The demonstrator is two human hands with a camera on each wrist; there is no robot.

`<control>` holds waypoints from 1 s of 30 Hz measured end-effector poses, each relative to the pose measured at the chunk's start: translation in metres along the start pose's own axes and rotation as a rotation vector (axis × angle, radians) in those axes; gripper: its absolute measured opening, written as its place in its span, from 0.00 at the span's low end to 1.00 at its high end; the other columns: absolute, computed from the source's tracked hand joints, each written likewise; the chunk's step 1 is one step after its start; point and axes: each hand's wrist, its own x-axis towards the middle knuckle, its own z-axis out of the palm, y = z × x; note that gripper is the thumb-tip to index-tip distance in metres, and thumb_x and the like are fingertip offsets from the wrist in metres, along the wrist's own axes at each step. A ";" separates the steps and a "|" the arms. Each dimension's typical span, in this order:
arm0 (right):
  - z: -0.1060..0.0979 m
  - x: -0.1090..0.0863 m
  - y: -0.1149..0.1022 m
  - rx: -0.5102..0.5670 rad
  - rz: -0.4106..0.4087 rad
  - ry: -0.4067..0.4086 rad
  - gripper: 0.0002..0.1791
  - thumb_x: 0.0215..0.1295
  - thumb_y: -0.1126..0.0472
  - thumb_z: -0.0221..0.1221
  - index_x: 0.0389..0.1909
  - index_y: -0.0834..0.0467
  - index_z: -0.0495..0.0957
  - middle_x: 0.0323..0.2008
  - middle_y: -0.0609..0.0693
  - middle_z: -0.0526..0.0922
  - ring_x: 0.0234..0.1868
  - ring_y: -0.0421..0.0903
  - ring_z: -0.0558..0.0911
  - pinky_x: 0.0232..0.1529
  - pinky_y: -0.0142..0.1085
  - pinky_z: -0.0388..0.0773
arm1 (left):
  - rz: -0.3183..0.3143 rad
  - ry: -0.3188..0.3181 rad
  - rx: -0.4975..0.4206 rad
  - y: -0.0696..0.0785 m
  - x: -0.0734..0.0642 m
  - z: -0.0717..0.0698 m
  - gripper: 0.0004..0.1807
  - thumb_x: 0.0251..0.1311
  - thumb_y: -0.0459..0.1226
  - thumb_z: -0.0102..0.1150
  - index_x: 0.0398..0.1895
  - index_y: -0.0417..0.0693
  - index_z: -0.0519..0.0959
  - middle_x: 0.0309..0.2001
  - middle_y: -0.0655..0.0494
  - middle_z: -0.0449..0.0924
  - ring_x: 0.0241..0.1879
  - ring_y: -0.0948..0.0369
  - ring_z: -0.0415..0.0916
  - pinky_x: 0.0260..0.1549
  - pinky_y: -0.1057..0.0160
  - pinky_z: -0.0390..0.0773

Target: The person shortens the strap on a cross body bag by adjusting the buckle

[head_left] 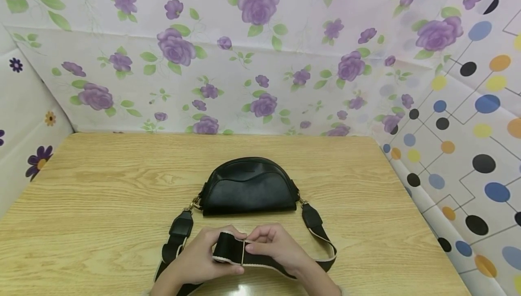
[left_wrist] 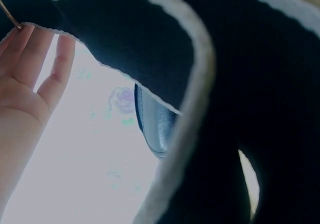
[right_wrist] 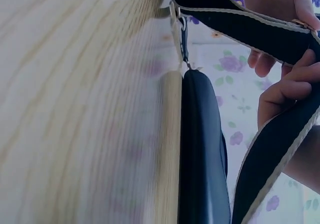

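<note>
Left hand (head_left: 198, 254), right hand (head_left: 281, 247) grip pale-edged strap (head_left: 231, 248); glossy semicircular bag (head_left: 250, 192).

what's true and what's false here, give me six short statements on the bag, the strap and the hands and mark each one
1. The left hand and right hand both hold the black webbing strap. True.
2. A thin metal slider crosses the strap close to both hands. True.
3. The strap is edged in bright red. False: its edging is off-white.
4. The black half-moon handbag is on the wood-grain table. True.
5. Both strap ends hang free of the handbag. False: metal hardware joins both ends to it.
6. The handbag lies between the two hands. False: it lies beyond both of them.
</note>
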 end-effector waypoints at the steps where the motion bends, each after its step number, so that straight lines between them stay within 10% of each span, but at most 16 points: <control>1: -0.001 0.000 0.000 -0.001 0.003 0.002 0.22 0.55 0.68 0.59 0.37 0.85 0.65 0.27 0.45 0.81 0.31 0.38 0.79 0.35 0.30 0.74 | -0.001 0.003 0.003 0.000 0.000 0.000 0.24 0.38 0.32 0.72 0.43 0.46 0.76 0.39 0.56 0.79 0.37 0.62 0.77 0.35 0.62 0.75; 13: -0.017 -0.008 0.003 -0.063 -0.010 0.025 0.18 0.55 0.68 0.59 0.36 0.83 0.69 0.28 0.45 0.81 0.32 0.38 0.79 0.37 0.31 0.74 | -0.038 0.015 0.017 -0.001 -0.003 -0.004 0.22 0.40 0.35 0.71 0.42 0.49 0.76 0.40 0.55 0.79 0.39 0.61 0.76 0.38 0.61 0.75; 30: -0.018 -0.008 0.004 -0.022 -0.068 -0.006 0.07 0.56 0.69 0.57 0.30 0.53 0.78 0.29 0.42 0.80 0.32 0.36 0.76 0.36 0.30 0.72 | 0.008 0.036 -0.004 -0.003 -0.004 -0.005 0.23 0.38 0.32 0.72 0.42 0.42 0.75 0.39 0.49 0.79 0.37 0.60 0.77 0.34 0.63 0.76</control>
